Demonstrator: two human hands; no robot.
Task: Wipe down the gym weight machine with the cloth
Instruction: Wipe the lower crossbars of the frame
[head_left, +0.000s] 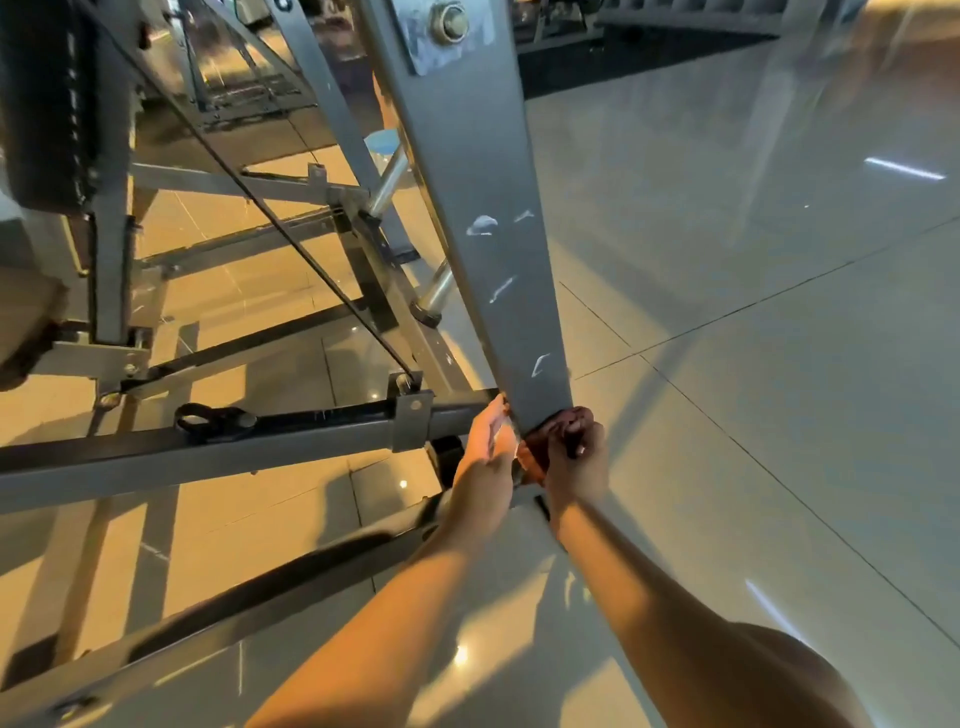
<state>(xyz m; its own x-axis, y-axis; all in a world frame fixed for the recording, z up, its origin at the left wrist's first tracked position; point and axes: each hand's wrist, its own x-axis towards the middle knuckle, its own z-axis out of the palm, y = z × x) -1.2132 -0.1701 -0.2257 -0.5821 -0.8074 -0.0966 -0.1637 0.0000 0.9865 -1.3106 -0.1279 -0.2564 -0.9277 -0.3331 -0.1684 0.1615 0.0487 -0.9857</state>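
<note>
Right hand (579, 454) bunches the cloth (535, 449) against the foot of the post (498, 291), fingers curled tight on it, likely to scrub the base joint. Left hand (485, 441) lies flat on the post's left edge, fingers straight, probably bracing. Count: one cloth, two hands, four white scuffs (480, 224) up the post, one bolt (451, 22) at its top.

Your reddish-brown cloth (535, 453) is bunched tight against the weight machine (483, 270), right at the foot of its tall grey post, which leans, paint scuffed white, bolted plate up top.
</note>
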